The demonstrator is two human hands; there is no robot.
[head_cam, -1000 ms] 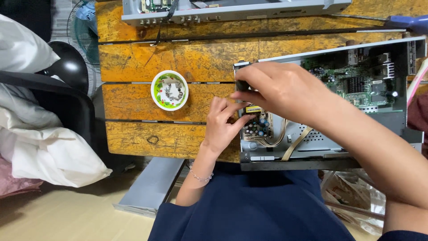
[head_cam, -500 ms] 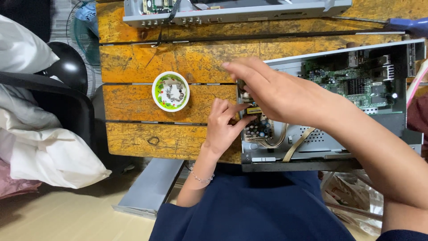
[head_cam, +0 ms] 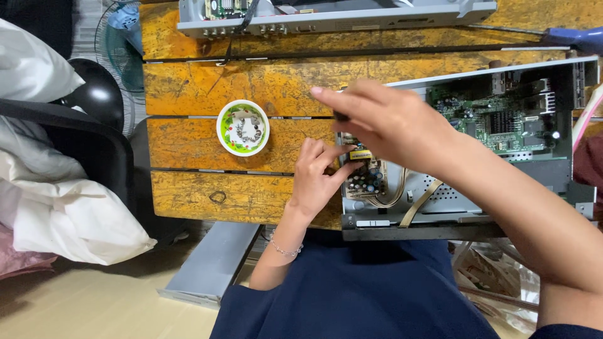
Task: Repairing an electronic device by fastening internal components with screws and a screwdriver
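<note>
An open grey metal chassis (head_cam: pixel 440 204) lies on the worn orange wooden table (head_cam: pixel 251 81). It holds a green main circuit board (head_cam: pixel 496 116) and a small power board (head_cam: pixel 364 179) at its left end. My left hand (head_cam: pixel 317 179) grips the chassis's left wall, thumb lying on the small board. My right hand (head_cam: pixel 389 122) hovers above that corner, fingers stretched left, pinching a small dark piece (head_cam: pixel 340 116) I cannot identify. A small green-rimmed white bowl (head_cam: pixel 243 127) with several little metal parts stands to the left of both hands.
A second grey device (head_cam: pixel 326 19) with a cable lies along the table's far edge, and a blue-handled tool (head_cam: pixel 581 39) at the far right. A black chair with white cushions (head_cam: pixel 56 207), a fan (head_cam: pixel 119 47) and a grey cover panel (head_cam: pixel 210 263) on the floor are at the left.
My right hand has lifted off the chassis corner and moved left, its fingers now stretched out past the chassis edge. My left hand has stayed at the chassis wall.
</note>
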